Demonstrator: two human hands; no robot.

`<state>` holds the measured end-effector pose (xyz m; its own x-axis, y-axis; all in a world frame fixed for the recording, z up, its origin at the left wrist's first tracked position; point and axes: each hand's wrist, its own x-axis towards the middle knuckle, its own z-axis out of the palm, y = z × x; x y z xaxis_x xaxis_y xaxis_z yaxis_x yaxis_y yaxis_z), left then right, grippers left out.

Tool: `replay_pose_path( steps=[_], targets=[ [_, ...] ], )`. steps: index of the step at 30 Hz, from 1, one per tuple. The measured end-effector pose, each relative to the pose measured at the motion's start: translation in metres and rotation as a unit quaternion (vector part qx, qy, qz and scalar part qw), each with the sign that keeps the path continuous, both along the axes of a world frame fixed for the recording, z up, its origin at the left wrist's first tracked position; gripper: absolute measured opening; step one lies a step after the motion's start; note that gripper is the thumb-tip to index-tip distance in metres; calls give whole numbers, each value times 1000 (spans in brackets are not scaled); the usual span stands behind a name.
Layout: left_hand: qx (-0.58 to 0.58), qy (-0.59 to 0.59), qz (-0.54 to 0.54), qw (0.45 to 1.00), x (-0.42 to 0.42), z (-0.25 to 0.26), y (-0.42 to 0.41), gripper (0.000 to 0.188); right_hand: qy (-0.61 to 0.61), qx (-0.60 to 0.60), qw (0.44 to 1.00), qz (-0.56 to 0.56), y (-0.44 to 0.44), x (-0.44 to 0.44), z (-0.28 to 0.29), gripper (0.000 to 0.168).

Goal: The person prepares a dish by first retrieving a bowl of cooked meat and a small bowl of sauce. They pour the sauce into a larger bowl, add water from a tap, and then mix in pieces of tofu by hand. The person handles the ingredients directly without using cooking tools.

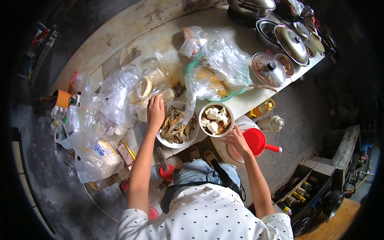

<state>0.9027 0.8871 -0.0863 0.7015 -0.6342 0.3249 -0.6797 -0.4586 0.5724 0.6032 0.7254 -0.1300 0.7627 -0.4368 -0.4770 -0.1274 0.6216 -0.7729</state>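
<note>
My left hand is at the left rim of a white plate heaped with small dried fish. Its fingertips reach a pale block-like item among clear plastic bags; whether they grip anything is hidden. To the right of the plate stands a white bowl holding white, torn-looking chunks and brown pieces. My right hand is close by the bowl's lower right rim, fingers apart, with nothing visible in it. Contact with the rim cannot be told.
A green basin covered by plastic bags sits behind the bowl. Lidded pans line the counter's right end. Below the edge are a red dipper, an oil bottle and a flask. Plastic bags crowd the left.
</note>
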Motion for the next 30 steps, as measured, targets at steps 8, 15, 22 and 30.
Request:
replay_pose_path(
  steps=[8, 15, 22, 30],
  targets=[
    [228, -7, -52, 972, 47, -20, -13, 52, 4, 29, 999, -27, 4, 3, -7, 44],
    [142, 134, -17, 981, 45, 5, -12, 46, 166, -320, 905, -228, -2, 2, -1, 30],
    [-137, 376, -89, 912, 5, 78, 13, 55, -28, -443, 878, -180, 4, 61, 99, 37],
    [-12, 164, -284, 945, -105, 127, -19, 50, -151, -228, 959, 77, 26, 67, 143, 63]
  ],
)
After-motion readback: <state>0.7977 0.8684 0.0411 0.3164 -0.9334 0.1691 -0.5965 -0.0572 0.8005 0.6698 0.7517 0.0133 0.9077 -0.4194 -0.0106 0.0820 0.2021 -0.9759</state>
